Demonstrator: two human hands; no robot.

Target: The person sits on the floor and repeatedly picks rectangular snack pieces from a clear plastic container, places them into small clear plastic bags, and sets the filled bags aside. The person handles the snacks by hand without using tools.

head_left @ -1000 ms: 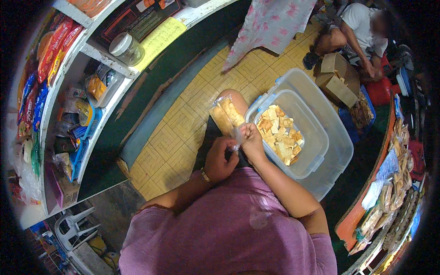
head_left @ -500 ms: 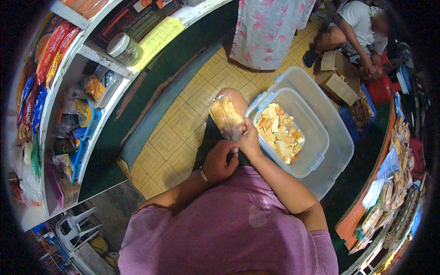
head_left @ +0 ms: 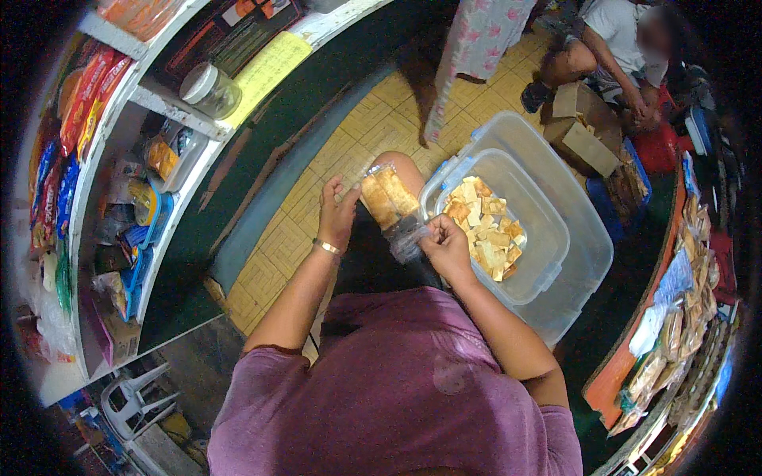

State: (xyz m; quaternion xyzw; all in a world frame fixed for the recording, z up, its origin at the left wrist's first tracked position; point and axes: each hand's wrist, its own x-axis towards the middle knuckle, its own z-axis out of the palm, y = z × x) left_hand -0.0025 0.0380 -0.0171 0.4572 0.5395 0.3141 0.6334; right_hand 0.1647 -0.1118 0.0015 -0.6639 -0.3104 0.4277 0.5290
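A clear plastic bag of toasted bread pieces [head_left: 389, 197] lies over my knee, its bread end pointing away from me. My right hand [head_left: 448, 247] pinches the loose, gathered plastic at the bag's near end. At the bag's left edge my left hand [head_left: 338, 213] is raised with its fingers apart, fingertips close to the plastic; whether they touch it I cannot tell. Just right of the bag stands a large clear plastic bin [head_left: 583, 274] with a smaller tub [head_left: 548, 230] inside. Cut bread pieces [head_left: 488, 230] are heaped at the tub's left side.
Shelves [head_left: 178, 111] with packaged goods and a glass jar [head_left: 210, 90] curve along the left. A flowered curtain [head_left: 484, 40] hangs ahead. Far right, a person [head_left: 615, 47] crouches by an open cardboard box [head_left: 583, 127]. Bagged goods [head_left: 675, 325] line the right-hand ledge.
My left hand has left the bag's gathered end and swung up to its left side, opening. My right hand has shifted slightly right and nearer me, still pinching the plastic. The curtain has swung.
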